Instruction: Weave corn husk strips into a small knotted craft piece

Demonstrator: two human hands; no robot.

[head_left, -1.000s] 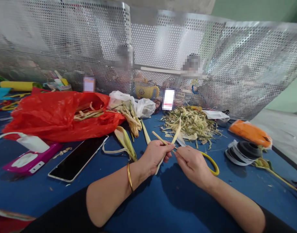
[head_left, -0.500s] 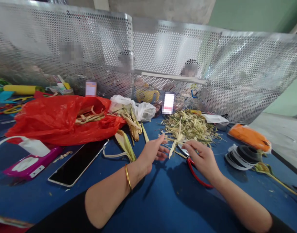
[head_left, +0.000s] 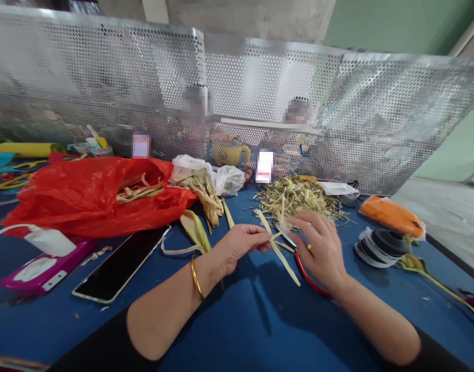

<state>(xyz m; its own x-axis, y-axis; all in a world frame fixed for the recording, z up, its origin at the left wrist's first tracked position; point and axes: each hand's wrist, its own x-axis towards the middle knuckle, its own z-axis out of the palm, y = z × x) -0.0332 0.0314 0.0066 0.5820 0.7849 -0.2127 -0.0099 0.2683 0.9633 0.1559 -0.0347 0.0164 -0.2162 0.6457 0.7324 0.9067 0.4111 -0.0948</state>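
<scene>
Pale strips of dried husk (head_left: 285, 262) cross in the middle of the view, pinched between the thumb and fingers of my left hand (head_left: 247, 242). My right hand (head_left: 318, 245) is just to the right of the strips, its fingers apart and curved, with a ring on one finger. Beneath it on the blue table lie scissors with red handles (head_left: 307, 276), partly covered by the hand. Behind both hands is a heap of shredded husk (head_left: 304, 199). Left of my left hand lies a husk leaf (head_left: 196, 231).
A red plastic bag (head_left: 85, 194) with husks, a phone (head_left: 123, 266) and a purple power strip (head_left: 47, 271) are left. At right are a black-and-white spool (head_left: 383, 248) and an orange packet (head_left: 392, 214). Behind a perforated metal screen (head_left: 256, 77) people are seated.
My left hand has closed on the strips, which now slant down to the right. My right hand has turned and its fingers have opened beside them. The view has shifted slightly.
</scene>
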